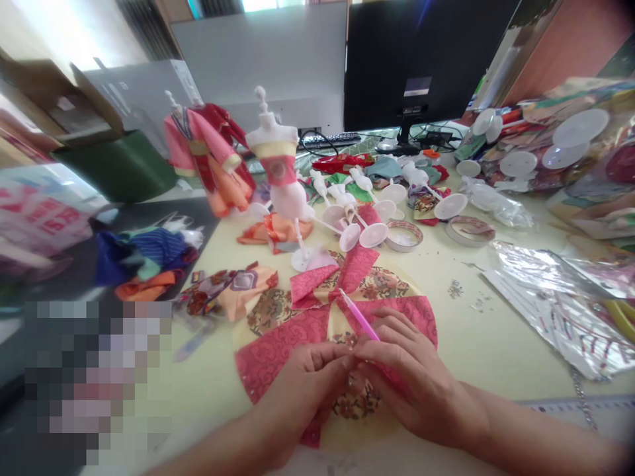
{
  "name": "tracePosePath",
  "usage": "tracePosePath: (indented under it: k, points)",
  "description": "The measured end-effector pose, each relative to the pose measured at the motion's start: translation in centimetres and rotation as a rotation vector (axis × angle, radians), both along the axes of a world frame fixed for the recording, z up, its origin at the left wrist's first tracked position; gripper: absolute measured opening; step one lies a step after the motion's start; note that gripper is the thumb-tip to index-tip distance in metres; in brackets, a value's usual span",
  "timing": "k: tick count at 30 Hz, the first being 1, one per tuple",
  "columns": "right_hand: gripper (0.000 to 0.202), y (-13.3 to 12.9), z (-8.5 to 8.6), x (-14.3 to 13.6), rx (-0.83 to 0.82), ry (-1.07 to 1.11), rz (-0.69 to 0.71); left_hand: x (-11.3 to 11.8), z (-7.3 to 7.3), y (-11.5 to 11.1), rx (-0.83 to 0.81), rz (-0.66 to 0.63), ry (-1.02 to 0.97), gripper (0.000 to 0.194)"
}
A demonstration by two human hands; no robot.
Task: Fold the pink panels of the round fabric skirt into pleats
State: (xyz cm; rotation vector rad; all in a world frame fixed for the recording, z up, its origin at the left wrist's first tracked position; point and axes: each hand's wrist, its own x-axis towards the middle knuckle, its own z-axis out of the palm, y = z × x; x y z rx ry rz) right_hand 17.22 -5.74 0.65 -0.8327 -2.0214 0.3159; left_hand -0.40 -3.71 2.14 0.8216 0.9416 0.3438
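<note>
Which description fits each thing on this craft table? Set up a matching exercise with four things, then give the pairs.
Things:
1. pink stick
2. dressed mannequin
3. tape rolls
4. monitor

Descriptions:
a. lying flat, right of the toppled stands
b. held in the right hand
c. black, at the back
d. upright on a white stand

Pairs: 1-b, 2-d, 3-a, 4-c

The left hand [302, 377] and right hand [407, 377] met over a round skirt piece [297, 330] (pink and floral panels). The right hand gripped a pink stylus [358, 316]. A white doll mannequin [280, 175] stood upright behind the piece on the yellow table [471, 330].
</note>
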Motion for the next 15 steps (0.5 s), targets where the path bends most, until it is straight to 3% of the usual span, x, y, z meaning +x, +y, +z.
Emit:
tracePosePath:
  k: [4, 7, 10, 15]
  points:
    - [0.024, 0.0, -0.1, 0.0, 0.008, -0.015, -0.003, -0.2, -0.2, -0.2, -0.027, 0.02, -0.011, 0.033]
    - [0.026, 0.1, -0.1, 0.3, 0.016, -0.009, -0.022, -0.4, 0.1, 0.5, 0.042, 0.049, -0.006, 0.031]
    - [0.028, 0.3, 0.2, 1.2, 0.005, -0.002, -0.045, -0.7, 0.4, 1.6, 0.25, 0.006, 0.058, 0.028]
    - [0.03, 0.5, 0.9, 2.7, -0.024, -0.013, -0.013, -1.3, -0.2, 2.2, 0.693, -0.151, 0.39, 0.024]
